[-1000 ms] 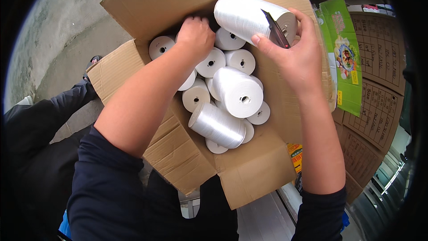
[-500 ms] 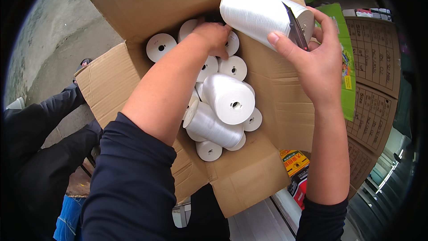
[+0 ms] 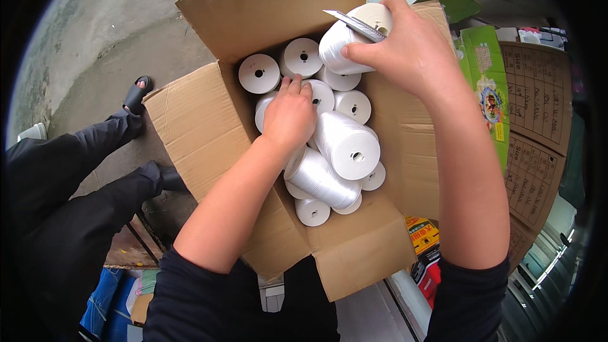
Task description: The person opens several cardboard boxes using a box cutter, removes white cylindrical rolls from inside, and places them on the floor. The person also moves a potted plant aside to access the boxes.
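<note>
An open cardboard box (image 3: 405,177) holds several white spools (image 3: 356,156) of thread or ribbon, some upright and some on their sides. At the far right of the box, my right hand (image 3: 405,41) grips one white spool (image 3: 342,44), tilted over the others. The same hand keeps a utility knife (image 3: 356,25) with its blade out, lying across the spool and pointing left. My left hand (image 3: 291,107) reaches into the box. Its fingers are stretched over the spools near the middle left, touching them; the fingertips sit by an upright spool (image 3: 320,94).
Box flaps (image 3: 190,126) stand out on every side. To the right are a green printed package (image 3: 484,88) and brown cardboard with printing (image 3: 535,95). A yellow, black and red package (image 3: 423,240) lies below the box. Another person's legs (image 3: 88,139) are at the left.
My right hand has brought the spool and knife left and down over the box's far end. My left hand has drawn back from the far spools toward the middle left, fingers now flatter.
</note>
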